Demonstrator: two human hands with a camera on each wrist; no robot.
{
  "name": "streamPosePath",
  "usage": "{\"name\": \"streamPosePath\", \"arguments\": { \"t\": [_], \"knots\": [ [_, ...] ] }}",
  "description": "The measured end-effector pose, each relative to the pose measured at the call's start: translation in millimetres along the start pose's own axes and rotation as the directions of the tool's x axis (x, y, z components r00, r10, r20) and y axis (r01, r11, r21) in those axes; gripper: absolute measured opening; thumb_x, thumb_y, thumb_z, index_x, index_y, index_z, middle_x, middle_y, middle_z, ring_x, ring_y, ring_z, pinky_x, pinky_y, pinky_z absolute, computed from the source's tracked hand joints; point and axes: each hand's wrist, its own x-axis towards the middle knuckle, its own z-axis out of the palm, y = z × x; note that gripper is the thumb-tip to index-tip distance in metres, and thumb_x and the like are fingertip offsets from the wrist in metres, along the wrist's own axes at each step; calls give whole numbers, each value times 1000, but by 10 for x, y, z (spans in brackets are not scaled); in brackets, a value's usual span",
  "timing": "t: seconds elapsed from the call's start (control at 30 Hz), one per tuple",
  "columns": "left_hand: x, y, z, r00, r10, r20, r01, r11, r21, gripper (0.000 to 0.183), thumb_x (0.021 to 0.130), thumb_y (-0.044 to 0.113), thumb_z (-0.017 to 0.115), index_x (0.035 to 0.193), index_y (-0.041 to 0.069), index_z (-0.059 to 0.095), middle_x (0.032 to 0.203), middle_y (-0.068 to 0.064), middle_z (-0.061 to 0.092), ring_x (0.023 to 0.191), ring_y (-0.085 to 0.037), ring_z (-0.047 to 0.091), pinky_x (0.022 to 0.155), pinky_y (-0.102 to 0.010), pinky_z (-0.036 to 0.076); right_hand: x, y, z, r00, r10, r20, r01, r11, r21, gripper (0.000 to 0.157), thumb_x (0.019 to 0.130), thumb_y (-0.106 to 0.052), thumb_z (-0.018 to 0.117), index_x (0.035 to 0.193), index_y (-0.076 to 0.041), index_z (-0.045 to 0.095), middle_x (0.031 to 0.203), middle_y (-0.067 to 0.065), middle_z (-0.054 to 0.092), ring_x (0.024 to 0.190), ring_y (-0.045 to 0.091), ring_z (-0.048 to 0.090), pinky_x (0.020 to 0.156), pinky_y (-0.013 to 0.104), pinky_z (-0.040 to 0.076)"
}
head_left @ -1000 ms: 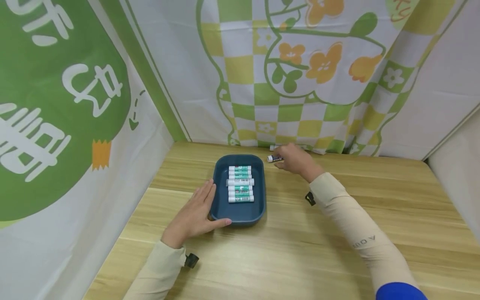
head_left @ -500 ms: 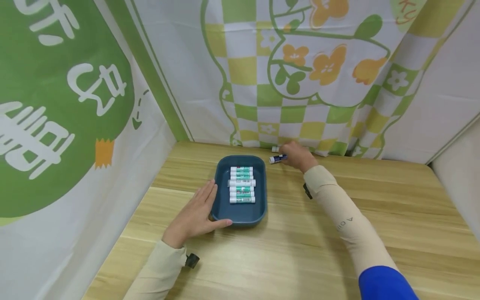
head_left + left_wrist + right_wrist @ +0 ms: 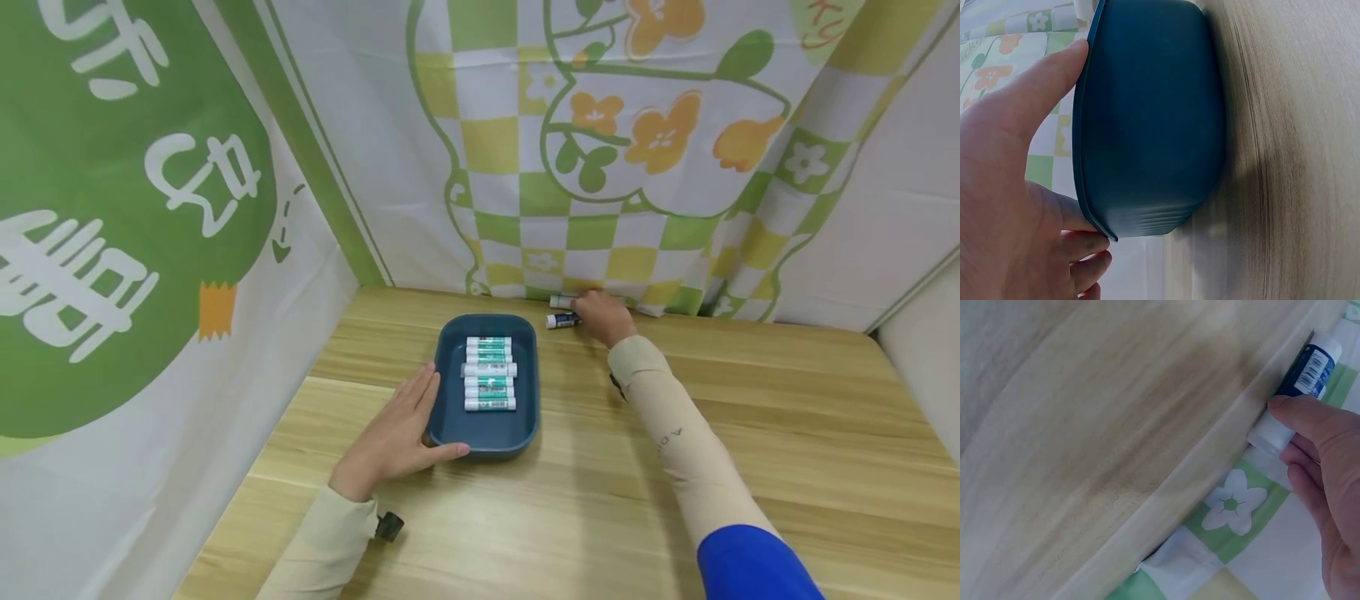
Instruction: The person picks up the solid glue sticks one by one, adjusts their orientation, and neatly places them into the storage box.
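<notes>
A dark blue tray (image 3: 491, 437) stands on the table, holding a column of several white-and-green glue sticks (image 3: 490, 404). My left hand (image 3: 390, 442) rests at its left side, fingers straight along the rim, thumb over the near edge. From the left wrist view, thumb and fingertips touch the rim of the tray (image 3: 1147, 112). My right hand (image 3: 603, 317) pinches a navy-and-white glue stick (image 3: 558, 321) at the back of the table. In the right wrist view, the thumb lies on the glue stick (image 3: 1313, 369) and the other fingers curl behind it. Another pale glue stick (image 3: 561, 302) lies just behind, partly hidden.
A printed curtain (image 3: 592, 233) hangs along the table's back edge, right behind the right hand. A white-and-green cloth wall (image 3: 300, 308) borders the left side. Bare wood tabletop (image 3: 750, 400) extends to the right.
My right forearm has swung inward to the left, and the hand has turned over the navy glue stick, hiding its thumb. The left hand stays at the tray. The view shifts slightly.
</notes>
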Motion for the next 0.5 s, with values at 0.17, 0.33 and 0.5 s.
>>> {"name": "streamPosePath", "arguments": {
  "t": [0.17,0.33,0.5],
  "knots": [
    [0,9,4,1000,1,0,-1,1000,-6,125,87,79,65,168,0,12,179,-15,4,167,-34,9,135,-54,17,-6,15,19,1000,18,7,-18,1000,12,12,93,2,75,105,0,78,95,17,78,82,29,74,75,43,66],
    [6,15,-6,1000,22,-15,-22,1000,9,124,87,78,66,167,-2,14,179,-17,6,167,-35,11,135,-55,18,-35,33,-19,1000,-3,11,3,1000,4,7,93,-1,78,99,1,77,90,16,77,78,27,73,72,42,65],
    [11,10,-26,999,27,-23,-26,999,36,124,87,80,65,166,-4,19,178,-20,11,166,-37,14,134,-56,21,-69,33,-111,999,-47,-27,47,999,6,12,92,-6,82,100,1,78,90,16,77,77,27,73,72,42,65]
  ]
}}
